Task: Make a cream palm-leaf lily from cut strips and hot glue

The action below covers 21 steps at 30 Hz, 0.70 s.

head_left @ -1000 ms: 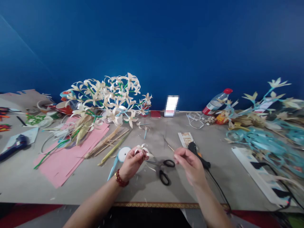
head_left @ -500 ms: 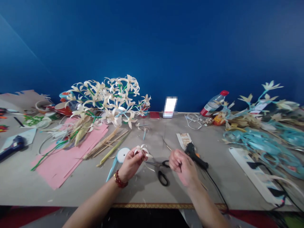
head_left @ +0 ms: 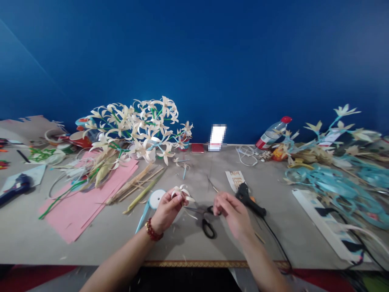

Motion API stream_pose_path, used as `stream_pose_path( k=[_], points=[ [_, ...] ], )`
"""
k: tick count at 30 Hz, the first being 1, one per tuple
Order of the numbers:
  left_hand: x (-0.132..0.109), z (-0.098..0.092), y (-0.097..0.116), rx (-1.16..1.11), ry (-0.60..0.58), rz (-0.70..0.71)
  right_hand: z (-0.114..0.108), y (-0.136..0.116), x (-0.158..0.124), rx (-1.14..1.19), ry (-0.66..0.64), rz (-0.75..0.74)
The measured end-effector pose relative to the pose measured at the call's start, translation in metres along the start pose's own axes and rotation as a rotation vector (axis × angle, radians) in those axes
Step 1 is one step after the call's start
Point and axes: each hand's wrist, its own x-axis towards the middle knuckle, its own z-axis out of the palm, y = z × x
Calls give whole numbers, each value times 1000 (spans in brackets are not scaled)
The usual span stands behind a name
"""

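Observation:
My left hand [head_left: 169,209], with a red bead bracelet on its wrist, is closed in a pinch on a small cream-white flower [head_left: 182,189]. Its petals curl outward, and a pale strip sticks out to the right. To the right of it my right hand [head_left: 232,215] hovers over the table, fingers bent and drawn together; anything between them is too small or hidden. Between the hands lie black-handled scissors [head_left: 208,229], partly behind the right fingers. Just left of my left hand is a roll of light-blue ribbon [head_left: 156,198].
A black glue gun [head_left: 251,200] with its cord lies right of my right hand. Farther right are a white power strip [head_left: 316,223] and blue ribbon [head_left: 328,184]. Pink sheets [head_left: 73,211] and dried stalks [head_left: 141,194] lie left. White flowers [head_left: 146,125] and a bottle [head_left: 270,136] stand behind.
My right hand has shifted slightly left and its fingers have loosened from a tighter fist, tips now pointing left and down. The left hand keeps its pinch on the flower, almost unmoved.

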Motion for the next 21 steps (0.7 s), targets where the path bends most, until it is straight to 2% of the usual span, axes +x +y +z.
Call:
stream_pose_path(
  k=[4,7,9,10,15,18,21],
  points=[
    [0,-2,-1,-16,-5,7,-9,6,-10,-508,-101,-33],
    [0,-3,-1,-19,17,2,-20,2,-17,-920,-242,-219],
    [0,-3,0,-18,27,-4,-30,-5,-22,-1056,-343,-347],
    [0,-3,-1,-17,32,-8,-36,-8,-24,-1094,-341,-386],
    [-1,0,-1,8,44,-15,-75,-17,-32,-1191,-70,-343],
    [-2,2,-1,31,15,4,-102,-17,-32,-1389,-21,-438],
    [-4,4,0,68,11,12,-127,-7,-27,-1643,221,-404]
  ],
)
